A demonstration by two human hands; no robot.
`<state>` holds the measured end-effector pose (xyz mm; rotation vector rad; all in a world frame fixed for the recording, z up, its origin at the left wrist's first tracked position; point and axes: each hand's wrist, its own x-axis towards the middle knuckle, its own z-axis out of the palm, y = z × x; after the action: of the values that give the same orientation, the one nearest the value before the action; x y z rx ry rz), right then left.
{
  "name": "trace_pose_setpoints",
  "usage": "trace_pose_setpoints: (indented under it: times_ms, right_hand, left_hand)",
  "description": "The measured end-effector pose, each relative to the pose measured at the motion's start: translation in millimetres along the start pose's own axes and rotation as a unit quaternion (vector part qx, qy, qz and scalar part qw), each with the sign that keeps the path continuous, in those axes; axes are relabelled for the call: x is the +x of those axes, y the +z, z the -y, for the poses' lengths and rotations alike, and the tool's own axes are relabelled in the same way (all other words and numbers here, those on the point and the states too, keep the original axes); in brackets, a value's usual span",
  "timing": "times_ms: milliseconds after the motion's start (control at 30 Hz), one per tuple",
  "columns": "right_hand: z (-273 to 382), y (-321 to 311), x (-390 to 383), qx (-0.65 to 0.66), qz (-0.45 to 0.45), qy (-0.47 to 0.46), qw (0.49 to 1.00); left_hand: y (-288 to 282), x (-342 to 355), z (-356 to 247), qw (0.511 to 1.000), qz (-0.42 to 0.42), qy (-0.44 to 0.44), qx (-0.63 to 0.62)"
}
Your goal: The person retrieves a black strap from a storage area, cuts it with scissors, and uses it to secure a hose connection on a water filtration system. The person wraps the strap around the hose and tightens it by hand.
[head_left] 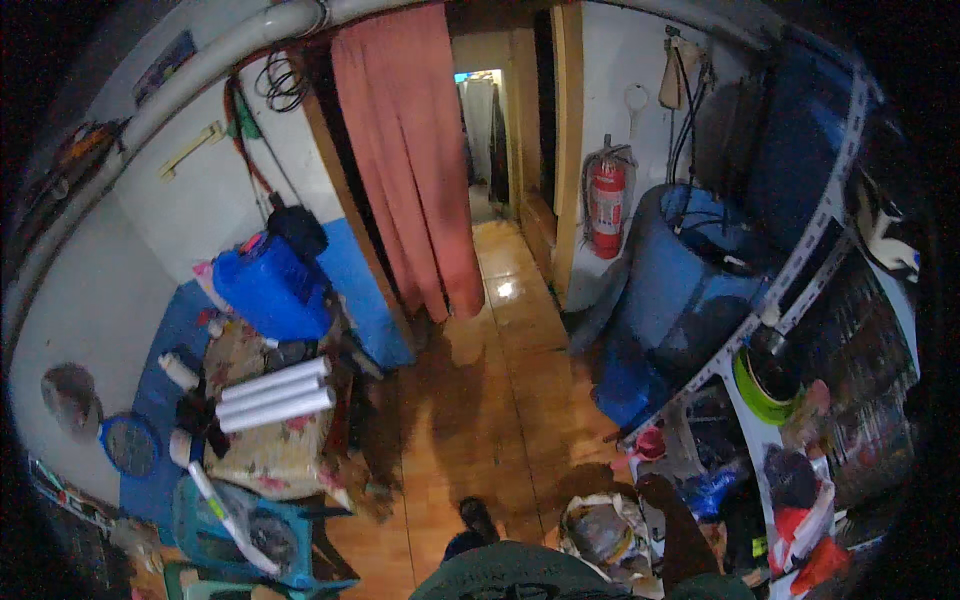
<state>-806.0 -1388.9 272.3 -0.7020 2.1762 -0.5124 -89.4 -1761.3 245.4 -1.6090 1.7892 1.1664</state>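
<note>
The person stands on the glossy wooden floor (490, 400), one dark shoe (478, 517) forward. The right arm (680, 530) reaches down toward a cluttered bag (600, 530) near the metal shelf rack (790, 290); the right hand is lost among the clutter, so I cannot tell whether it grips anything. The left hand is out of sight. On the left, three white rolls (275, 395) lie on a floral-covered table (280, 450). The floor looks wet and shiny, so a slip seems possible, and a careless reach could topple the crowded things by the blue barrel (680, 290).
</note>
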Motion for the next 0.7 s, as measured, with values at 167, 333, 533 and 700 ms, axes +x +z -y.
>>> trace_pose_setpoints:
  times_ms: [167, 333, 533, 700]
  right_hand:
    - [64, -20, 104, 0.051, 0.006, -0.026, 0.998]
    - [28, -8, 121, 0.151, 0.052, 0.086, 0.983]
    - [6, -7, 171, 0.321, 0.085, 0.236, 0.913]
    - [19, -74, 315, 0.348, 0.059, 0.224, 0.909]
  left_hand:
    - [-103, 120, -136, 0.995, -0.002, 0.079, 0.054]
    - [-214, 244, -340, 0.948, -0.023, 0.27, 0.165]
    - [-348, 320, -665, 0.823, -0.137, 0.521, 0.18]
    - [-384, 351, -908, 0.814, -0.177, 0.546, 0.089]
